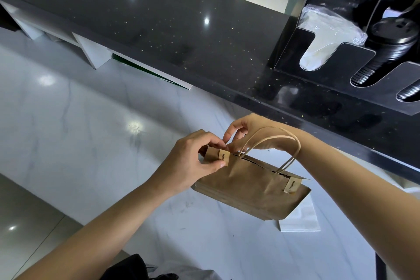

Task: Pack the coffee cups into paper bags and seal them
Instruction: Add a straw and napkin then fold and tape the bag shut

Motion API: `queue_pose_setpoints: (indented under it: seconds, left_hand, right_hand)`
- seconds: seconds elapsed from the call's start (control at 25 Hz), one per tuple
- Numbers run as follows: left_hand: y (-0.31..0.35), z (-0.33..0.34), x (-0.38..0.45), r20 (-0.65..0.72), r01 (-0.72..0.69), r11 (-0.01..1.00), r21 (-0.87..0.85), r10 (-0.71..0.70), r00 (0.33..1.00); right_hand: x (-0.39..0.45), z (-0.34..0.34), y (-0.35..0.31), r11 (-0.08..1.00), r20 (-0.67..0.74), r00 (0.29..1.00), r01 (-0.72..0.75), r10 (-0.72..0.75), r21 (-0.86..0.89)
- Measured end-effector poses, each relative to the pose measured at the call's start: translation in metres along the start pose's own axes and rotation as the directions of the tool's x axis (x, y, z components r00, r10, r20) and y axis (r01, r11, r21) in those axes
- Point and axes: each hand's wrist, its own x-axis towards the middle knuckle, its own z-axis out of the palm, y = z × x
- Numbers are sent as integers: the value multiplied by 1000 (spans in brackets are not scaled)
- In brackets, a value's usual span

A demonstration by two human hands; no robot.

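A brown paper bag (pixel 252 191) with twisted paper handles (pixel 284 141) stands on the white marble counter (pixel 91 143). Its top is folded nearly shut. A tan sticker (pixel 291 185) holds the right end of the top. A second tan sticker (pixel 223 157) sits over the left end. My left hand (pixel 191 161) pinches that left end, thumb on the sticker. My right hand (pixel 247 134) reaches through the handles and pinches the top edge just beside the sticker. No coffee cup shows; the bag's inside is hidden.
A raised black stone ledge (pixel 181 29) runs behind the bag. On its right stands a black dispenser (pixel 341 61) with white cups in plastic wrap (pixel 327 32) and stacks of black lids (pixel 386 52). A white napkin stack (pixel 300 218) lies under the bag's right corner.
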Motion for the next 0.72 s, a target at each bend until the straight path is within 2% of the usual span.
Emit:
queue_pose_setpoints:
  seconds: [0.16,0.28,0.4,0.56,0.72]
  left_hand:
    - [-1,1,0,46,-10,1000,-4,10,999]
    - [-1,0,0,81,41,999,-21,-39,996]
    - [-4,-2,1,84,4,999,38,-7,996]
    - [-3,-4,2,110,-72,994,77,63,992]
    - [-3,-4,6,110,-130,986,108,118,987]
  right_hand:
    - [-2,0,11,999,-45,998,-32,31,-21]
    - [-12,-5,22,999,-71,997,28,-26,29]
    - [-27,-5,34,997,-159,987,36,-24,71]
    - [-52,1,53,969,-293,954,21,54,246]
    - [-79,15,67,909,-440,883,36,166,414]
